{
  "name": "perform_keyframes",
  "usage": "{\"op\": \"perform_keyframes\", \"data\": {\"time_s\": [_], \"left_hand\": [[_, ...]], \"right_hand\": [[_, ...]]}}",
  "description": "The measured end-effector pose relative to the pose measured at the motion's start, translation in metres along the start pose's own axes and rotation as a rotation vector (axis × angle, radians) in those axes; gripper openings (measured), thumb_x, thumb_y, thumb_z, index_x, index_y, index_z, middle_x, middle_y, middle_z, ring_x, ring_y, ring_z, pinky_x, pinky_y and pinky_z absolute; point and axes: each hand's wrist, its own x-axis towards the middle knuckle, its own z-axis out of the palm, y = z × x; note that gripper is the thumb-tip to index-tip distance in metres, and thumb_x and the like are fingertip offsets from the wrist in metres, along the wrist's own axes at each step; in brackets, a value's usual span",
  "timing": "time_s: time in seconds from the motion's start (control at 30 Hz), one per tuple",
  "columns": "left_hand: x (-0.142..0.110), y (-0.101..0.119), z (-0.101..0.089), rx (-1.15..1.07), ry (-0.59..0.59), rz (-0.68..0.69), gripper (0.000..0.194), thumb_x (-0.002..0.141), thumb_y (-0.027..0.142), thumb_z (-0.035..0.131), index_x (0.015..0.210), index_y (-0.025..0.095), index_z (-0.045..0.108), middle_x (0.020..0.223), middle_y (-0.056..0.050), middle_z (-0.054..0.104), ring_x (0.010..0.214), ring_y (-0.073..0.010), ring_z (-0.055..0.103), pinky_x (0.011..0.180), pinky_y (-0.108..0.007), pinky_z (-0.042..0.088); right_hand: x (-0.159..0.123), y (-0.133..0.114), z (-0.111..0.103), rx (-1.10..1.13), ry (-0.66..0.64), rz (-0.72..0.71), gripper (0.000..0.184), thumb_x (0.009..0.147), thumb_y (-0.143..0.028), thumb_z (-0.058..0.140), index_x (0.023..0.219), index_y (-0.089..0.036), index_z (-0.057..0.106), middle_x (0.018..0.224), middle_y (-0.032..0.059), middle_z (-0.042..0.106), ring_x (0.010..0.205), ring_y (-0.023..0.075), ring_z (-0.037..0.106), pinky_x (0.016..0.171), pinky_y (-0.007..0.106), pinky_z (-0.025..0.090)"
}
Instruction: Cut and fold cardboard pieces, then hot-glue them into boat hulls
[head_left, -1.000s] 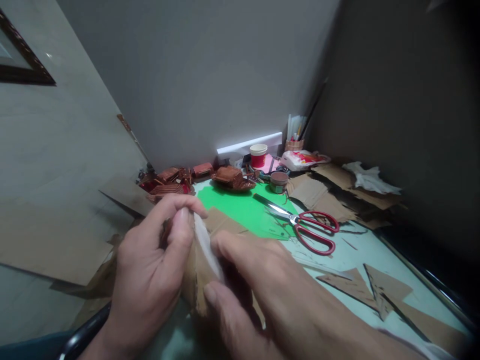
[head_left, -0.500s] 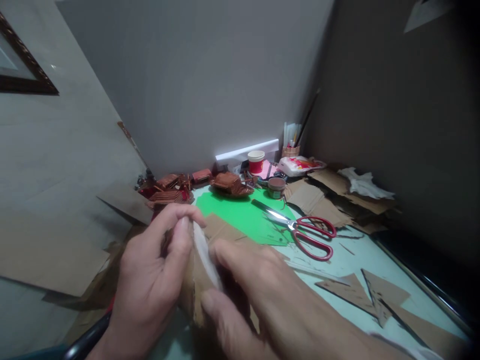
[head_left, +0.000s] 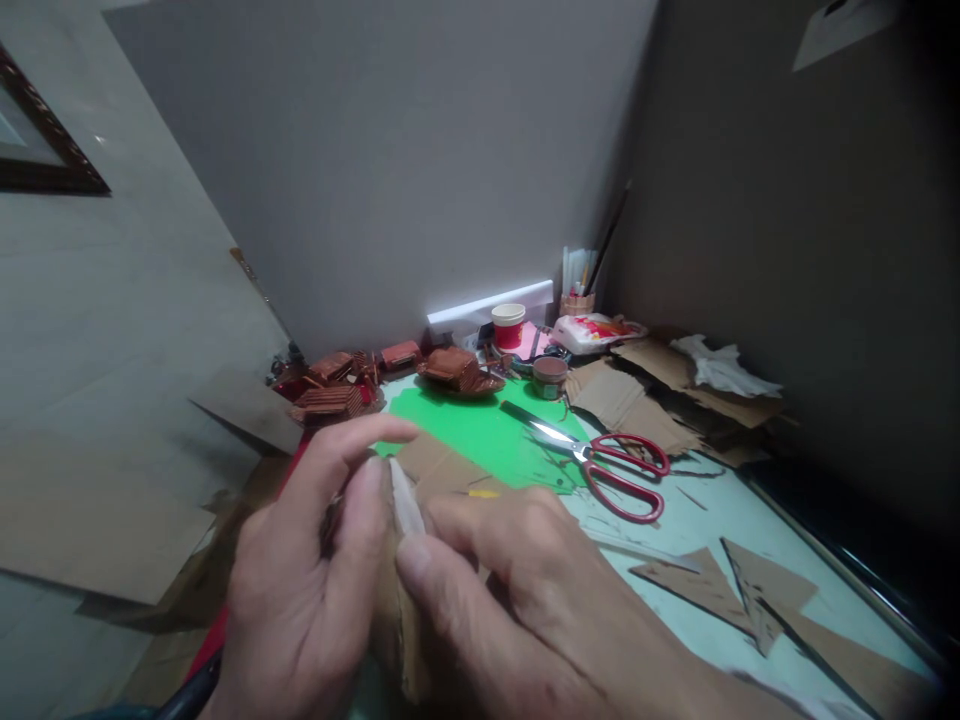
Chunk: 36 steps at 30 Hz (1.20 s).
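Both my hands grip a folded brown cardboard piece (head_left: 397, 620) with a pale white edge (head_left: 406, 505), low and centre in the head view. My left hand (head_left: 300, 590) pinches it from the left, thumb pressed on the card, index finger stretched forward. On the right side my right hand (head_left: 510, 590) presses with thumb and curled fingers. More cardboard (head_left: 439, 465) lies flat just beyond the hands, over the near edge of a green cutting mat (head_left: 487, 430). A small yellow thing (head_left: 484, 493) shows by my right fingers.
Red-handled scissors (head_left: 600, 460) lie on the mat's right edge. Brown model pieces (head_left: 330, 385), a model boat (head_left: 457, 368), a red-and-white cup (head_left: 508, 326) and a small jar (head_left: 550, 371) stand at the back. Cardboard scraps (head_left: 720, 580) lie right; cardboard sheets (head_left: 97, 535) lie left.
My right thumb has moved up to the white edge of the cardboard piece. My left index finger has straightened forward. The view has shifted slightly.
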Motion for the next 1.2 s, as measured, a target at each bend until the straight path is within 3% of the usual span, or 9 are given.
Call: {"op": "perform_keyframes", "data": {"time_s": [0.33,0.63,0.87,1.2], "left_hand": [[0.0051,-0.0076,-0.004,-0.008,-0.068,-0.043,0.023,0.098,0.042,0.045,0.09,0.029,0.062,0.067,0.006,0.058,0.056,-0.0103,0.047,0.046,-0.021,0.035],[0.0013,-0.0019,-0.0001,-0.121,-0.103,-0.043,0.035,0.098,0.033,0.047,0.064,0.022,0.048,0.054,0.006,0.038,0.048,-0.0097,0.033,0.046,-0.027,0.028],[0.0007,-0.0053,-0.0009,-0.147,-0.052,0.077,0.032,0.095,0.023,0.049,0.064,0.023,0.055,0.053,0.006,0.041,0.046,-0.0099,0.032,0.044,-0.028,0.025],[-0.0008,-0.0003,-0.0031,-0.133,-0.056,-0.012,0.032,0.095,0.032,0.052,0.065,0.024,0.055,0.054,0.005,0.042,0.048,-0.0105,0.037,0.041,-0.027,0.027]], "right_hand": [[0.004,0.0014,0.0007,-0.063,0.03,-0.028,0.035,0.093,-0.035,0.04,0.062,-0.019,0.044,0.063,-0.0011,0.042,0.056,0.0126,0.031,0.051,0.029,0.019],[0.0002,0.0017,0.0016,-0.084,0.025,-0.058,0.038,0.094,-0.038,0.035,0.061,-0.02,0.039,0.058,-0.0014,0.042,0.055,0.0136,0.03,0.053,0.03,0.02],[0.0029,0.001,0.0012,-0.088,-0.027,-0.022,0.035,0.092,-0.041,0.033,0.064,-0.02,0.039,0.062,0.0002,0.042,0.058,0.0145,0.027,0.055,0.031,0.019],[-0.0033,-0.0029,-0.0031,-0.102,-0.03,-0.082,0.037,0.099,-0.033,0.036,0.065,-0.02,0.042,0.061,-0.002,0.045,0.058,0.0127,0.036,0.055,0.029,0.023]]}}
